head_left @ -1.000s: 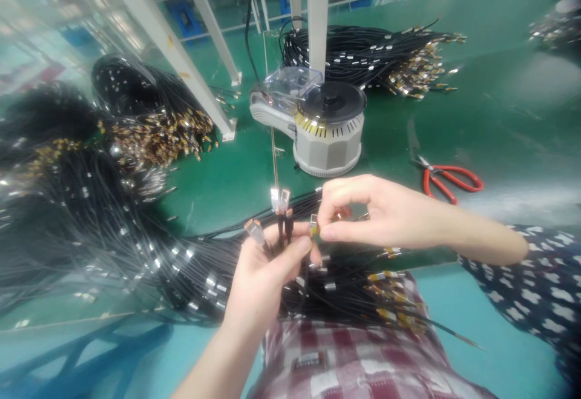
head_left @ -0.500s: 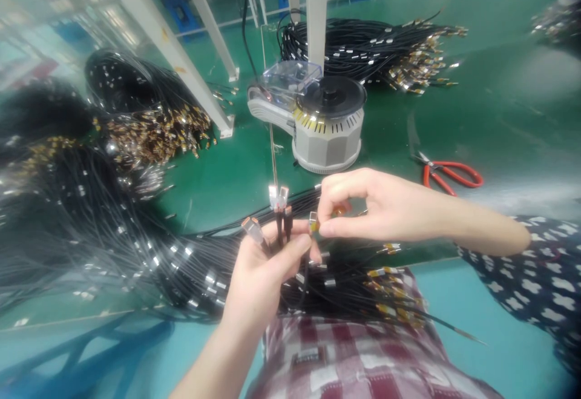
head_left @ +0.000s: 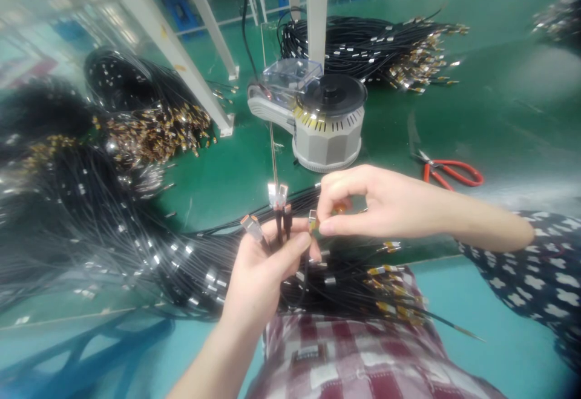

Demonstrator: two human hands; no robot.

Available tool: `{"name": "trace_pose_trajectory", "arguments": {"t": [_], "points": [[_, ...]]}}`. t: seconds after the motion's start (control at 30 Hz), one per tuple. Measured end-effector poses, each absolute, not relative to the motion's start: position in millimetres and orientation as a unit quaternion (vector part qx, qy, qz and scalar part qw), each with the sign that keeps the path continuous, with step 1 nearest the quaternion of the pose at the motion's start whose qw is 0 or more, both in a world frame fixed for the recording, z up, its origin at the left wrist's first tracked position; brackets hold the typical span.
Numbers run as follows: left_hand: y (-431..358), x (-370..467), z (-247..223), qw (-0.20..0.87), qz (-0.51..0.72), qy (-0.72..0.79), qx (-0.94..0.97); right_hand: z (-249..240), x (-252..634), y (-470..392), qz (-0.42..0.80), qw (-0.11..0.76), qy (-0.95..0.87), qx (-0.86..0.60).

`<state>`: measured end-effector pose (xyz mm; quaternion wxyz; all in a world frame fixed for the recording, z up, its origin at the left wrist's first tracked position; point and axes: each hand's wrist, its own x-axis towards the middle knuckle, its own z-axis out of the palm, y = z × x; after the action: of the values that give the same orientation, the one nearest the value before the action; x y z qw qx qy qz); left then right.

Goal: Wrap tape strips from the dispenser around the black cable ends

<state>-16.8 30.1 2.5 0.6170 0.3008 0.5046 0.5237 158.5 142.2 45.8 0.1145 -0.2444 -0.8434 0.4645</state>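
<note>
Several black cables with metal USB plugs [head_left: 253,227] are gripped in my left hand [head_left: 267,266], the plugs sticking up between its fingers and thumb. At that hand's fingertips is a small cable connector [head_left: 313,220] with a bit of yellow on it. My right hand [head_left: 358,202] is closed in a pinch at this connector's right side; a small amber piece [head_left: 339,208] shows behind its curled fingers. Exactly what the right fingertips press on is partly hidden. Beneath both hands lies a bundle of black cables [head_left: 345,290], with amber-wrapped ends to the right.
A round tape dispenser [head_left: 327,138] stands behind my hands on the green table [head_left: 385,132]. Red-handled pliers [head_left: 454,172] lie to the right. Cable heaps [head_left: 149,126] fill the left, and another coil [head_left: 363,48] lies at the back. White posts [head_left: 200,84] rise from the table.
Almost nothing differs. Both hands keep their hold in the same place; the right hand and forearm sit very slightly higher.
</note>
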Motion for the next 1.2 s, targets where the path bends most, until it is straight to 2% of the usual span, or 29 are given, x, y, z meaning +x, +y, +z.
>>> {"name": "trace_pose_trajectory", "arguments": {"t": [0.63, 1.2], "points": [[30.8, -16.6, 3.8, 0.608, 0.525, 0.511, 0.305, 45.9, 157.3, 142.2, 0.455, 0.113, -0.849, -0.243], [30.8, -16.0, 6.6, 0.601, 0.527, 0.515, 0.31, 43.1, 152.2, 136.9, 0.45, 0.11, -0.83, -0.31]]}}
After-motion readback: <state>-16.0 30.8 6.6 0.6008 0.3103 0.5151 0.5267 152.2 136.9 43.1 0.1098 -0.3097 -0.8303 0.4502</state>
